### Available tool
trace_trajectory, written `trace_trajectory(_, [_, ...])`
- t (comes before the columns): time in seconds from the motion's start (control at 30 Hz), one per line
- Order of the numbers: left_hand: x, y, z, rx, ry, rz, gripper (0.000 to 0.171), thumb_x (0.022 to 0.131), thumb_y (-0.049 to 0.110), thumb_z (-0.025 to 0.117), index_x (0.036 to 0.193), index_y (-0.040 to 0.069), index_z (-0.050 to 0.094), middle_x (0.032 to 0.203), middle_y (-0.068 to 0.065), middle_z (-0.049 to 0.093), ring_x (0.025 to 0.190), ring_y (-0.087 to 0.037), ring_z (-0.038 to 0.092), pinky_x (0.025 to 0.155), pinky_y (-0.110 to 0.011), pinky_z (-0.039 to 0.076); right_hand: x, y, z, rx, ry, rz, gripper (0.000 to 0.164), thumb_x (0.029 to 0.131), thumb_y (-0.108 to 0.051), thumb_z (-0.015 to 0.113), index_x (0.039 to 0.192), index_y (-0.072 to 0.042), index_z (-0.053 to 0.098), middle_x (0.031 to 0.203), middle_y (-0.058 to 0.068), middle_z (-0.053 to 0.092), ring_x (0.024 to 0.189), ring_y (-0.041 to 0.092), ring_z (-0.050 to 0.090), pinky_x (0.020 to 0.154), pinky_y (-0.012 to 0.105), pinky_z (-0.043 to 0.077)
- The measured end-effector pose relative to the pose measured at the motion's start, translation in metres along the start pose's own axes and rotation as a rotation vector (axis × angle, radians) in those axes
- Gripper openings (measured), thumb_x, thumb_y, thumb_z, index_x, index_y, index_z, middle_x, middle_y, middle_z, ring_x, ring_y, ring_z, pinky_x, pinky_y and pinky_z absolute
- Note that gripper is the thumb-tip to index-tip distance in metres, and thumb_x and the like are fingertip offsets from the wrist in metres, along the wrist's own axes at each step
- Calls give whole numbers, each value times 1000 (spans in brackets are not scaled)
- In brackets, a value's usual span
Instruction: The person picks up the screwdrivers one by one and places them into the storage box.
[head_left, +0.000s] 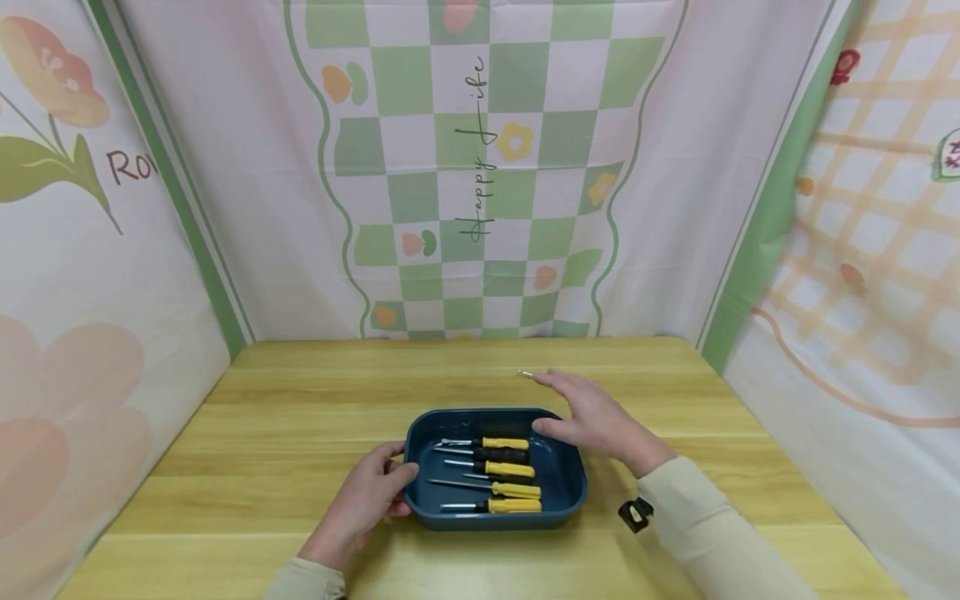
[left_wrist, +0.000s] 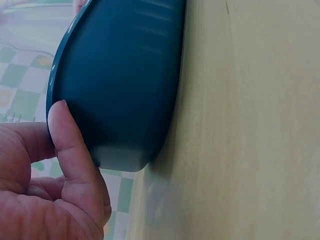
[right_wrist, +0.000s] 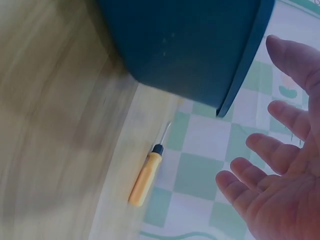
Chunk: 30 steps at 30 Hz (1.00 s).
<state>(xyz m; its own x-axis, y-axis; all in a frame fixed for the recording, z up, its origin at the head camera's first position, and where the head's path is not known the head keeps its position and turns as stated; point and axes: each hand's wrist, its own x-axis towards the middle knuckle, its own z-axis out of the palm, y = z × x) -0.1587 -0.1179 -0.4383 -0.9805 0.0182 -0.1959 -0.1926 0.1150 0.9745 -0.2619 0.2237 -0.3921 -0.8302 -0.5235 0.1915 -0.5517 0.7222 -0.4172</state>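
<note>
A dark blue tray [head_left: 487, 522] stands on the table with several yellow and black screwdrivers [head_left: 513, 492] lying in it. My left hand [head_left: 369, 493] holds the tray's left end, pinching the rim between thumb [left_wrist: 67, 135] and fingers. Over the tray's far right corner, my right hand [head_left: 600, 421] is spread, with nothing held in it. In the right wrist view, its fingers [right_wrist: 272, 150] are apart from the tray wall. Beyond the tray lies another screwdriver [right_wrist: 146, 175] with a yellow handle and black collar; in the head view the right hand hides most of it.
The wooden table [head_left: 247, 467] extends around the tray. Behind it hangs a green and white checked curtain [head_left: 480, 167], with printed cloths [head_left: 862, 275] on both sides. A small black device [head_left: 636, 514] is by the right sleeve.
</note>
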Motion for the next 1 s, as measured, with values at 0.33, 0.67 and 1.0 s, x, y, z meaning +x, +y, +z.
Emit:
trace_trajectory(0.33, [0, 0, -2, -5, -4, 7, 51, 102, 13, 62, 149, -3, 48, 103, -13, 55, 69, -18, 60, 55, -25, 58, 7, 16, -1, -2, -2, 62, 76, 98, -47, 69, 158, -8, 42, 163, 28, 35, 149, 51, 35, 117, 70, 33])
trace_trajectory(0.67, [0, 0, -2, -5, -7, 9, 51, 103, 14, 62, 148, -3, 49, 102, -12, 55, 68, -17, 60, 54, -25, 57, 17, 29, -1, -57, 18, 71, 74, 101, -45, 66, 159, -6, 41, 162, 28, 37, 149, 51, 34, 119, 71, 28])
trace_trajectory(1.0, [3, -2, -5, 2, -19, 5, 52, 103, 16, 62, 150, -2, 48, 103, -13, 55, 68, -17, 60, 54, -26, 57, 27, 40, 1, -118, 27, 71, 71, 103, -37, 64, 157, 0, 40, 158, 30, 42, 146, 52, 38, 118, 69, 31])
